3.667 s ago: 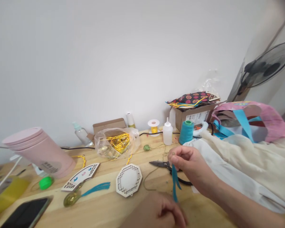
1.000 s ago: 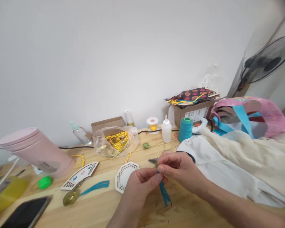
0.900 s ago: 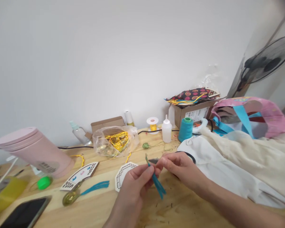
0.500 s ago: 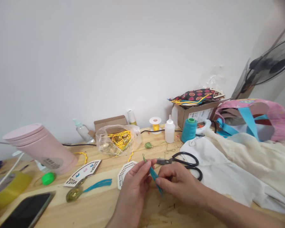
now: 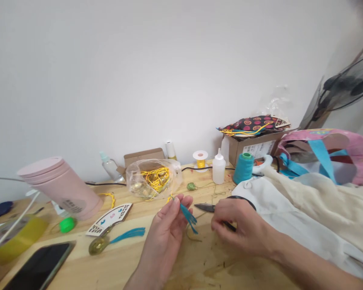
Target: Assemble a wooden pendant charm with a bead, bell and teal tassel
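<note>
**Hands at the front of the tabletop point(image 5: 230, 266), supplies along the back**

The left hand point(image 5: 163, 237) holds a tassel point(image 5: 187, 215) between its fingers. Just to its right, the right hand point(image 5: 245, 229) lies over a pair of scissors point(image 5: 204, 207). Behind them, from left to right, sit a plastic bag of cord point(image 5: 153, 179), a glue bottle point(image 5: 219, 167) and a thread cone point(image 5: 243, 169), with a cardboard box point(image 5: 251, 147) behind the cone. A cloth point(image 5: 290, 217) lies at the right, before a tote bag point(image 5: 329, 139). At the left, a tumbler point(image 5: 60, 189) lies behind a phone point(image 5: 39, 266).
</note>
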Action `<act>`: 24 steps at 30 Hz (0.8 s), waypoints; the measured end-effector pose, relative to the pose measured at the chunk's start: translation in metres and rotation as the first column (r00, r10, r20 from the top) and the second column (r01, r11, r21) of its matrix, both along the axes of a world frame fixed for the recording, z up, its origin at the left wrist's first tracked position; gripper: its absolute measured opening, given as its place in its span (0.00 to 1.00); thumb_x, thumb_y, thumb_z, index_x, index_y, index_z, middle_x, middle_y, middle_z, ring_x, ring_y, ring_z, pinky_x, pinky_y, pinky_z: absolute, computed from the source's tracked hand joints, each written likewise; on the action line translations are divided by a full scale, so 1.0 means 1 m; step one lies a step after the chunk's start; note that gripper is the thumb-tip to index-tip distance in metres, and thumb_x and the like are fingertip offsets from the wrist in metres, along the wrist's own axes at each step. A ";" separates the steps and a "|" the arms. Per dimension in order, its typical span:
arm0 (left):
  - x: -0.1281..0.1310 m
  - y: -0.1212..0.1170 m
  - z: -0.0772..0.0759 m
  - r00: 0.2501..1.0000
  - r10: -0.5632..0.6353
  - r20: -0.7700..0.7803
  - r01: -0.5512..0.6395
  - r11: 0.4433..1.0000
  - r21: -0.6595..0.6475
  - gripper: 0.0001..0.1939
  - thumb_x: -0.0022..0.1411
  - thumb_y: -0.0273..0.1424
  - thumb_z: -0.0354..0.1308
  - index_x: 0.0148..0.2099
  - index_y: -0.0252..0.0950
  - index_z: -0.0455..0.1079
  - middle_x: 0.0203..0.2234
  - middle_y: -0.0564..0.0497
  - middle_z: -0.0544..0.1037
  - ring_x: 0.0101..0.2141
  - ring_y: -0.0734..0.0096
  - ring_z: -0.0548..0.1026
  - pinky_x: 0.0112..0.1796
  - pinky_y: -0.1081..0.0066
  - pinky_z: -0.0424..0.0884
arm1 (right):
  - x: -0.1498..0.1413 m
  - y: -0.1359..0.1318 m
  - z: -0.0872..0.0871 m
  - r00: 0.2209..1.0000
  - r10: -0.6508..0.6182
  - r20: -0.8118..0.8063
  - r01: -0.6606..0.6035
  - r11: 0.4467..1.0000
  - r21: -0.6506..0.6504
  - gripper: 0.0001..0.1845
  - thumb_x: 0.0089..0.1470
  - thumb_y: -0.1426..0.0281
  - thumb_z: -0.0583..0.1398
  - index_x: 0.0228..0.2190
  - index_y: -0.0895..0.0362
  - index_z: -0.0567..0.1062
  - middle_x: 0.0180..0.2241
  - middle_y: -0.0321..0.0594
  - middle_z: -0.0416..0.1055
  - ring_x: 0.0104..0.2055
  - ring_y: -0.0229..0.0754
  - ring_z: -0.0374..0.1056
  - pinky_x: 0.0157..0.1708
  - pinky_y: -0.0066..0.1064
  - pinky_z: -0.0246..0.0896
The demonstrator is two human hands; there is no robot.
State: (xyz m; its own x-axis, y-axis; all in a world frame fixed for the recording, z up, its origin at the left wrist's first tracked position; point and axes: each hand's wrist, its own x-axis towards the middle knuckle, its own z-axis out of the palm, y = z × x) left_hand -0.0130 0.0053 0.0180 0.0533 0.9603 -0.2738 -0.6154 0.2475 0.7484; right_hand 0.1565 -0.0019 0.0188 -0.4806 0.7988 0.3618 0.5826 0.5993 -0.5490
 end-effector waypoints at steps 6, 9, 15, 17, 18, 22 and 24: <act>0.006 -0.007 0.003 0.960 -0.271 -0.066 0.278 0.952 0.129 0.07 0.49 0.31 0.59 0.31 0.34 0.75 0.35 0.45 0.78 0.43 0.64 0.70 0.47 0.67 0.61 | -0.001 0.009 0.001 0.895 -0.053 -0.443 -0.102 0.942 -0.321 0.14 0.51 0.65 0.53 0.27 0.58 0.76 0.26 0.39 0.69 0.29 0.38 0.63 0.28 0.27 0.56; 0.008 -0.009 0.005 0.921 -0.352 -0.165 0.378 0.912 0.162 0.07 0.49 0.31 0.59 0.31 0.36 0.76 0.41 0.45 0.75 0.47 0.60 0.66 0.49 0.65 0.57 | -0.005 0.005 -0.003 0.806 -0.020 -0.592 -0.303 0.844 -0.442 0.15 0.50 0.61 0.54 0.31 0.57 0.76 0.26 0.36 0.68 0.29 0.37 0.62 0.28 0.26 0.55; 0.010 -0.010 0.003 0.890 -0.360 -0.280 0.413 0.897 0.158 0.07 0.49 0.31 0.59 0.30 0.34 0.76 0.44 0.43 0.72 0.50 0.55 0.63 0.49 0.62 0.56 | -0.013 0.002 -0.013 0.747 -0.086 -0.659 -0.390 0.746 -0.540 0.15 0.44 0.62 0.59 0.18 0.60 0.75 0.14 0.28 0.50 0.18 0.30 0.46 0.18 0.24 0.42; 0.011 -0.010 0.001 0.916 -0.308 -0.258 0.351 0.926 0.140 0.07 0.48 0.31 0.59 0.29 0.34 0.76 0.44 0.42 0.73 0.50 0.54 0.62 0.49 0.60 0.57 | -0.015 0.002 -0.013 0.766 -0.039 -0.642 -0.375 0.784 -0.494 0.15 0.44 0.64 0.59 0.15 0.60 0.73 0.14 0.29 0.52 0.19 0.31 0.48 0.19 0.24 0.44; 0.012 -0.009 0.000 0.932 -0.273 -0.239 0.310 0.942 0.131 0.07 0.48 0.31 0.60 0.29 0.34 0.76 0.44 0.43 0.73 0.50 0.54 0.62 0.49 0.60 0.57 | -0.015 0.002 -0.013 0.782 -0.008 -0.623 -0.358 0.813 -0.460 0.15 0.45 0.65 0.59 0.14 0.60 0.72 0.15 0.30 0.54 0.20 0.31 0.50 0.20 0.24 0.46; 0.008 -0.005 -0.001 0.973 -0.162 -0.162 0.182 0.976 0.121 0.07 0.51 0.31 0.57 0.32 0.34 0.74 0.45 0.45 0.72 0.52 0.62 0.60 0.50 0.63 0.55 | -0.016 0.000 -0.014 0.885 0.038 -0.464 -0.238 0.893 -0.381 0.13 0.46 0.69 0.58 0.15 0.60 0.71 0.18 0.32 0.58 0.22 0.32 0.54 0.21 0.24 0.49; 0.004 -0.002 -0.001 0.983 -0.113 -0.142 0.130 0.984 0.118 0.08 0.52 0.31 0.57 0.33 0.34 0.74 0.44 0.46 0.73 0.51 0.64 0.60 0.51 0.64 0.54 | -0.015 0.000 -0.014 0.937 0.041 -0.348 -0.169 0.923 -0.345 0.13 0.48 0.69 0.56 0.16 0.60 0.71 0.18 0.32 0.58 0.21 0.32 0.54 0.20 0.24 0.49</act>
State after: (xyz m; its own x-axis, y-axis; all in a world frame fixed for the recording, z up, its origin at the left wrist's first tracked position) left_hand -0.0090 0.0029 0.0169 0.1426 0.9762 -0.1635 -0.4779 0.2125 0.8523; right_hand 0.1419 -0.0020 0.0044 -0.4735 0.8560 0.2074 0.2758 0.3677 -0.8881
